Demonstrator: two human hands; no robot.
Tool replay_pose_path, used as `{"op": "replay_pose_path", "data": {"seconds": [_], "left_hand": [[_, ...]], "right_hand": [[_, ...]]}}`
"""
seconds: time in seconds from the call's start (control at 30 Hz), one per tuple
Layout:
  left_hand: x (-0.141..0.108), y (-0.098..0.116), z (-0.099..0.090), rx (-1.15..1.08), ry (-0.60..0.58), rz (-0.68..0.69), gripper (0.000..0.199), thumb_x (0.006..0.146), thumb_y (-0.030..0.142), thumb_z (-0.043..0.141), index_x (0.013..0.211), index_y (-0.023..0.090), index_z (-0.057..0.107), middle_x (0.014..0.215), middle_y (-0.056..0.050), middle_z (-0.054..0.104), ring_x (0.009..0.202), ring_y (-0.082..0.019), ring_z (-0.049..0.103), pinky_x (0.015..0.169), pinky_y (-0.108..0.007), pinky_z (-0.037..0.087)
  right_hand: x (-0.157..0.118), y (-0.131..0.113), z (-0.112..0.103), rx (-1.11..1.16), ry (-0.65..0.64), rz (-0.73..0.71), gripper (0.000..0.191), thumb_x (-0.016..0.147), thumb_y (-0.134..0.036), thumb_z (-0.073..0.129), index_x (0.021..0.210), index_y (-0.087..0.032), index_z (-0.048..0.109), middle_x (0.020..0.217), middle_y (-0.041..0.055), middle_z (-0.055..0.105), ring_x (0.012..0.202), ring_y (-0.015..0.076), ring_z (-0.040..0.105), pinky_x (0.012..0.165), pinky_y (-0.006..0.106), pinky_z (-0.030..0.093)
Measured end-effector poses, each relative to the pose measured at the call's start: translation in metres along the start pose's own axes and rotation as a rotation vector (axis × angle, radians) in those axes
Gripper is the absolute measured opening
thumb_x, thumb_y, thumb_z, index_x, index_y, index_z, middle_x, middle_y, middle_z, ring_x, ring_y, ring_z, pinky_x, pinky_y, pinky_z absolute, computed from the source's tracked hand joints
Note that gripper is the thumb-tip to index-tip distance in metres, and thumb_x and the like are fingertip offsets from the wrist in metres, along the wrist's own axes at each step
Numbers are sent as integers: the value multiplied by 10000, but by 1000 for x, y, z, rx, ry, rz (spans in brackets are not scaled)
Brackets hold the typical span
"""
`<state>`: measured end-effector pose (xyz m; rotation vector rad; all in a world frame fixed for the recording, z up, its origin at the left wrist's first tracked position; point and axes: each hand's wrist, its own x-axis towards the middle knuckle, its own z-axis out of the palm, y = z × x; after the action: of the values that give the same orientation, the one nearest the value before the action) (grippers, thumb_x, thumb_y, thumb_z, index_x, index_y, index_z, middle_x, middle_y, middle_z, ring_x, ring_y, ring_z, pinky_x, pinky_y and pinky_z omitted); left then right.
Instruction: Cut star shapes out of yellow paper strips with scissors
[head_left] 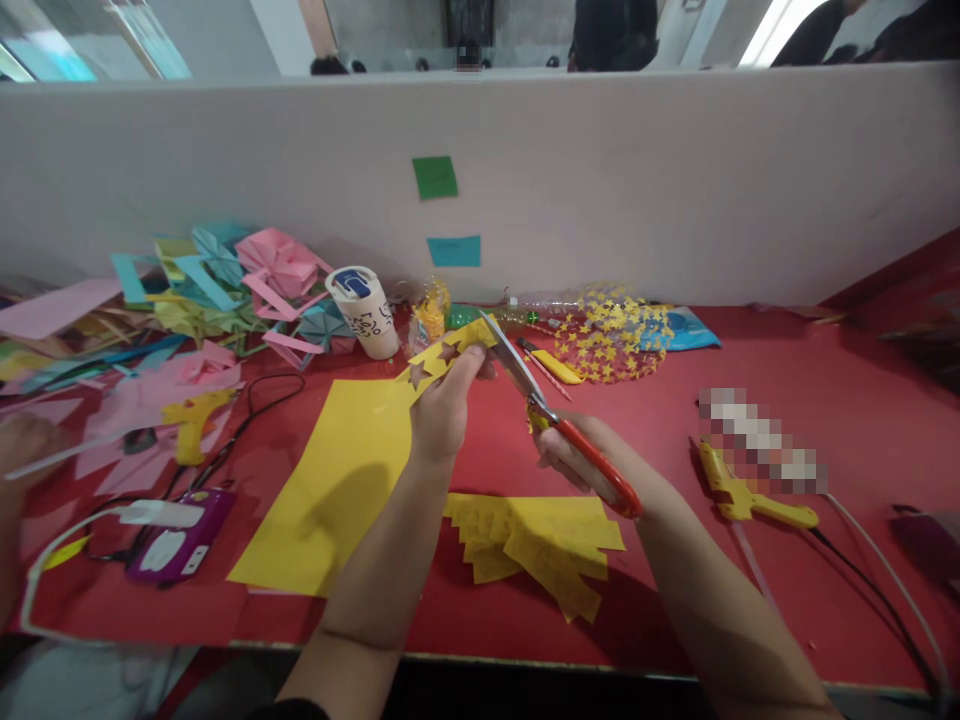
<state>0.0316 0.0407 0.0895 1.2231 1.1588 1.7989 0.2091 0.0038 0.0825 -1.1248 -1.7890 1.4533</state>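
Observation:
Pinched in my left hand (444, 410) is a yellow paper strip (427, 368) with star-shaped holes cut in it. My right hand (566, 450) grips red-handled scissors (592, 462), whose blades point up and left at the strip's far end. Whether the blades touch the paper I cannot tell. Beneath my left forearm lies a large yellow sheet (330, 480). Several yellow paper strips (536, 545) are fanned out on the red table between my forearms. Beyond the scissors sits a pile of small yellow stars (615, 335).
Folded coloured paper pieces (217, 280) and a white paper cup (364, 312) stand along the back left. Yellow glue guns lie left (196, 420) and right (739, 485), with cables. A purple power socket (180, 535) is at left, near another person's hand (30, 445). A yellow cutter (555, 365) lies behind.

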Motion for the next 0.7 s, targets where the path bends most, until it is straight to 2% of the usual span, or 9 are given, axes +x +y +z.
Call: {"op": "replay_pose_path", "data": {"seconds": [0.2,0.43,0.7], "left_hand": [[1,-1,0,3,1,12,185,808,345,625,677,220,662,636,-4,640,687,-165,653,702,-306,558],[1,-1,0,1,-5,12,184,814,339,627,680,217,663,643,-6,646,695,-166,656,706,-304,559],[1,-2,-1,-5,4,9,173,813,329,631,679,221,656,644,-8,642,726,-176,657,707,-317,560]], "right_hand": [[-2,-7,0,11,20,4,522,816,-708,557,668,-238,384,480,-95,375,399,74,332,443,250,328],[-3,-9,-1,27,8,16,507,805,-677,602,674,-233,396,488,-94,364,405,72,309,426,244,279],[-4,-16,0,8,3,-4,573,781,-773,542,663,-238,375,498,-89,355,418,74,304,437,249,277]]}}
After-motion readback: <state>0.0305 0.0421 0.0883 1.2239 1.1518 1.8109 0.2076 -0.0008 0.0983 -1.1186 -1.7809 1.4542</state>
